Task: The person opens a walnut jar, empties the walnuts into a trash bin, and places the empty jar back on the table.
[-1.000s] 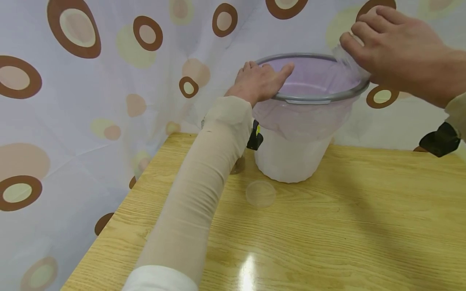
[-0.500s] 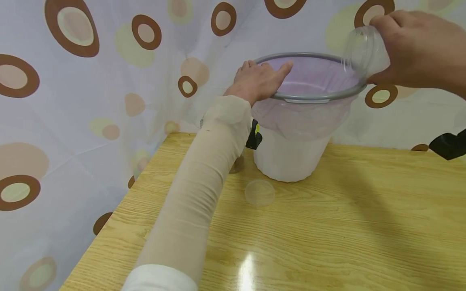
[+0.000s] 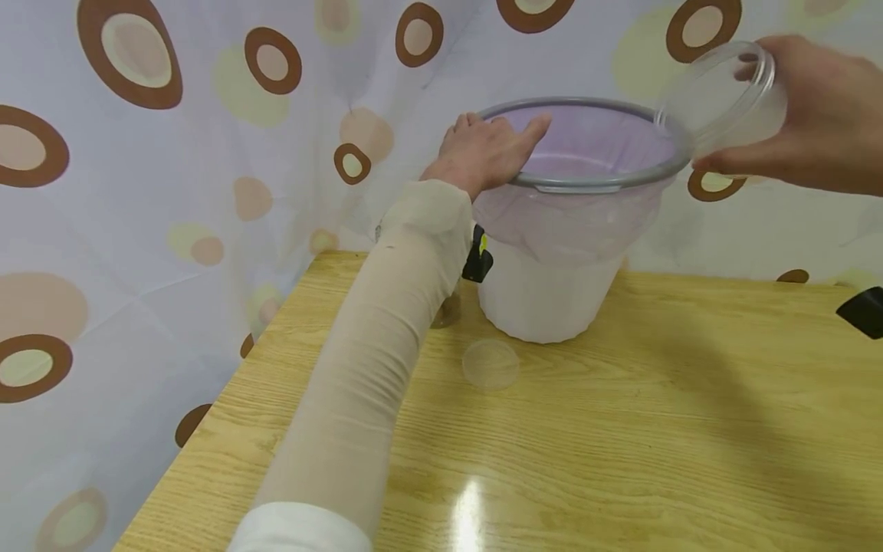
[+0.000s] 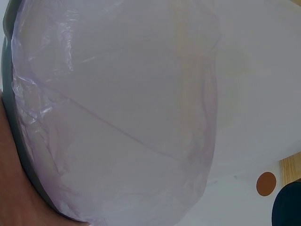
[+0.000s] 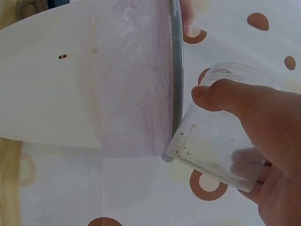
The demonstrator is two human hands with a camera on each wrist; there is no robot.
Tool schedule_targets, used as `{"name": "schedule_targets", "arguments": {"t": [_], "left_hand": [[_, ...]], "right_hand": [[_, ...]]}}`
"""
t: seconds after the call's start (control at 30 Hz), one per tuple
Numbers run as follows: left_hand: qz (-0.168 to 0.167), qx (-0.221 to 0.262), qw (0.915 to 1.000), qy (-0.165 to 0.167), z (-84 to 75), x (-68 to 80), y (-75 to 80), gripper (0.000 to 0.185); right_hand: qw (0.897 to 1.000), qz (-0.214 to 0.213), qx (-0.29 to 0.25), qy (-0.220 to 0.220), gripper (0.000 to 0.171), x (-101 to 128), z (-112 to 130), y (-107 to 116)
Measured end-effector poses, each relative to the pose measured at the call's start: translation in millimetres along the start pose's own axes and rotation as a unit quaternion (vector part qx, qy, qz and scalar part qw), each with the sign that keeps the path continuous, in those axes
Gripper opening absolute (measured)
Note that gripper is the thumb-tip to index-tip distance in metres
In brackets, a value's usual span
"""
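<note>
The right hand point(image 3: 821, 115) is gripping a clear plastic cup point(image 3: 724, 96), thumb curled along one side and fingers wrapping the other, and is holding it on its side just beside the right edge of a bin point(image 3: 552, 299), its open mouth facing the bin. In the right wrist view the cup point(image 5: 221, 132) is nearly touching the bin's grey rim point(image 5: 176, 70), and a few dark specks are clinging inside the cup near its mouth; nothing else is showing in it. The left hand point(image 3: 486, 149) is lying on the near left part of the grey rim point(image 3: 593, 182), fingers straight and resting flat, gripping nothing. A pale purple bag point(image 3: 586, 146) is lining the white bin and folding over its rim; the part of the inside that shows is holding nothing. The bin is standing toward the back of a wooden table point(image 3: 621, 460). A clear round lid point(image 3: 490, 363) is lying flat on the table just in front of the bin. A curtain point(image 3: 172, 192) printed with brown circles is hanging behind.
</note>
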State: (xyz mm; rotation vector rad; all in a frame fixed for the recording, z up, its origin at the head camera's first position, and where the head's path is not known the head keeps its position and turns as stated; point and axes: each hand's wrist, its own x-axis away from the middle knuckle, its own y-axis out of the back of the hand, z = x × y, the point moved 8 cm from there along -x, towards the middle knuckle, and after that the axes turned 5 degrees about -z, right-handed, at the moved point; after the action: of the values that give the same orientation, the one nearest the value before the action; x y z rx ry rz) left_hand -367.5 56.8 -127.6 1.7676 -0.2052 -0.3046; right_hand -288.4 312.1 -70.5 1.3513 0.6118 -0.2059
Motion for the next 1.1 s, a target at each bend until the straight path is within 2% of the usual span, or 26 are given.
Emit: {"name": "schedule_targets", "arguments": {"t": [0.1,0.2,0.33,0.43,0.63,0.73,0.87,1.1], "left_hand": [[-0.001,-0.002,1.0000,-0.001,0.3,-0.2,0.6,0.089],[-0.003,-0.006,1.0000,-0.004,0.3,-0.5,2.5,0.089],[0.000,-0.004,1.0000,-0.003,1.4,0.4,2.5,0.089],[0.005,0.000,1.0000,0.000,1.9,1.2,1.3,0.089],[-0.006,-0.007,1.0000,0.000,1.9,0.6,5.6,0.088],[-0.001,0.003,1.0000,0.003,2.1,1.1,5.3,0.088],[0.003,0.008,0.9999,0.005,1.7,2.3,5.5,0.087],[-0.002,-0.004,1.0000,0.001,0.1,3.2,9.3,0.087]], "right_hand": [[0.999,-0.018,-0.032,-0.035,0.104,10.7,-8.7,-0.1],[0.994,-0.045,-0.080,-0.053,0.099,20.6,-17.1,-1.3],[0.985,-0.058,-0.140,-0.077,0.095,36.3,-28.2,-9.6],[0.980,-0.059,-0.163,-0.093,0.095,49.5,-31.4,-15.7],[0.971,-0.072,-0.193,-0.117,0.092,71.2,-27.1,-23.6],[0.968,-0.067,-0.207,-0.125,0.091,84.9,-28.5,-32.5],[0.968,-0.051,-0.213,-0.119,0.090,98.1,-31.2,-44.6],[0.971,-0.001,-0.186,-0.149,0.089,108.7,-32.8,-61.2]]}}
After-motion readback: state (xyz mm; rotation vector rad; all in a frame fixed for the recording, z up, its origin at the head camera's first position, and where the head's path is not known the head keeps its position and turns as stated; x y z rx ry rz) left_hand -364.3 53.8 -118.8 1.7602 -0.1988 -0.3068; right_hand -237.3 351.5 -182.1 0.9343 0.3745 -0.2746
